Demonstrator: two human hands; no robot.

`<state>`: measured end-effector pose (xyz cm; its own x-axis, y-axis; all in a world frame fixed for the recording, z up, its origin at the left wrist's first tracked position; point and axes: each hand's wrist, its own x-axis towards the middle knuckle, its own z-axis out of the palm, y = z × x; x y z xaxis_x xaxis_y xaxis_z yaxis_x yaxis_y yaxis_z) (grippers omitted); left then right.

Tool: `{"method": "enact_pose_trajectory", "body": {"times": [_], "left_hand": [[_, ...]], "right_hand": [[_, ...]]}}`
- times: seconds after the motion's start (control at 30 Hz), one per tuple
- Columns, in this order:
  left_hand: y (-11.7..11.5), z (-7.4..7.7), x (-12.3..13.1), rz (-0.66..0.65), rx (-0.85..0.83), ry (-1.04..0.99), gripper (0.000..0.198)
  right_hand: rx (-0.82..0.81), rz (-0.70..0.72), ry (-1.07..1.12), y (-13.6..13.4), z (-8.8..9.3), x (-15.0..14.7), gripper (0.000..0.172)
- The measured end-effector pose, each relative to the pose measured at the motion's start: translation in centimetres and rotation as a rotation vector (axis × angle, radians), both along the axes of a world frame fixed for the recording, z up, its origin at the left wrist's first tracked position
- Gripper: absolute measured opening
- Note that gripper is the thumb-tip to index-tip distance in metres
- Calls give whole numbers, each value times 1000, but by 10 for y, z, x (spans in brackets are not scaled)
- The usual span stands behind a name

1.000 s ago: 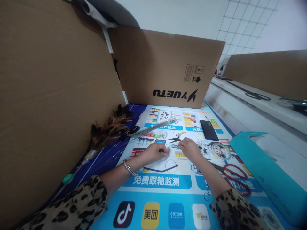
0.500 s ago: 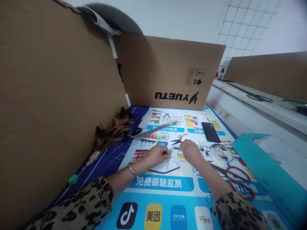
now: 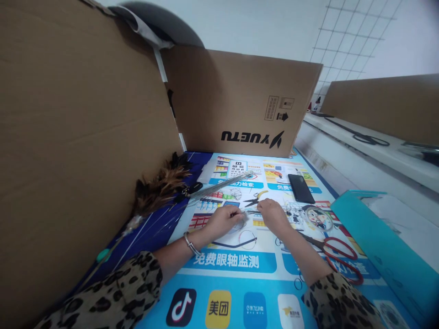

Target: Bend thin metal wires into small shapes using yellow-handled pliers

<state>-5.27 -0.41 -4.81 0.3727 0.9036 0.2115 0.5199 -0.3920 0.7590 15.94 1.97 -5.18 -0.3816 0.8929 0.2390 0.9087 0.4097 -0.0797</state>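
Note:
My left hand (image 3: 227, 220) is closed, thumb and fingers pinching a thin wire (image 3: 244, 220) that bends into a faint loop beside the fingertips. My right hand (image 3: 273, 214) is wrapped round what looks like pliers (image 3: 253, 212); their slim dark jaws point left at the wire, and the fist hides the handles. Just beyond the right hand lie yellow-handled pliers (image 3: 256, 199). Below the left hand, a thin hoop and a dark straight strip (image 3: 236, 244) rest on the printed table cover (image 3: 219, 278). Whether the jaws touch the wire is too small to tell.
Red-handled scissors (image 3: 338, 256) lie by my right forearm. Farther off are a black phone (image 3: 301, 188), a bundle of silvery wires (image 3: 226, 184) and brown feathers (image 3: 157, 183). A teal box (image 3: 384, 256) stands right; cardboard panels (image 3: 240, 100) rise at the back and left.
The left hand has turned slightly and its fingers have loosened a little, showing more of the thumb and wire. The right hand has barely moved.

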Motion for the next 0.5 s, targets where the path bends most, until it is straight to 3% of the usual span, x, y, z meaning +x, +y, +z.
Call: {"method": "enact_pose_trajectory", "body": {"times": [0.2,0.33,0.5], "left_hand": [[0,0,0,38,81,-51,16],[-1,2,-1,55,234,-25,22],[-6,7,-2,-2,436,250,25]], "right_hand": [[-6,31,41,-4,7,-5,16],[-20,140,137,-15,21,-15,18],[-41,244,192,-26,30,-26,17]]}}
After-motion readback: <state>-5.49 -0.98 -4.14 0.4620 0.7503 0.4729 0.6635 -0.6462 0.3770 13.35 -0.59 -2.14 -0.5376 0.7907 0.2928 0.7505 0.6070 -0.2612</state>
